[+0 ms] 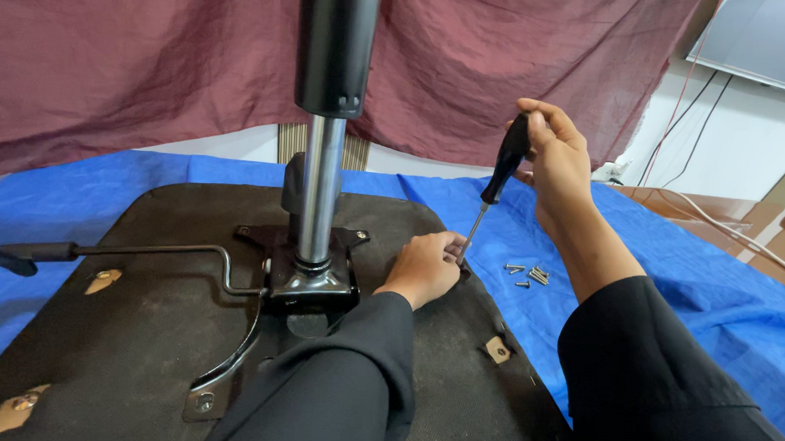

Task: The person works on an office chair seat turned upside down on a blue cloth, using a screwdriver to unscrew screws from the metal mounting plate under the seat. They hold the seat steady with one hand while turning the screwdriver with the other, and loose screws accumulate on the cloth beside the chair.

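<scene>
An upturned black chair seat [141, 324] lies on a blue cloth, with a metal mechanism plate [306, 278] and a chrome and black gas cylinder [323, 156] standing up from its middle. My right hand [554, 157] grips the black handle of a screwdriver [498, 177]; its shaft slants down to the seat's right edge. My left hand [424, 266] rests on the seat at the screwdriver's tip, fingers pinched around the spot. What the tip touches is hidden by those fingers.
Several loose screws [528, 274] lie on the blue cloth [672, 286] right of the seat. A black lever [100, 252] reaches left from the mechanism. A dark red curtain [126, 59] hangs behind; cables and a wooden surface [728, 217] are at the right.
</scene>
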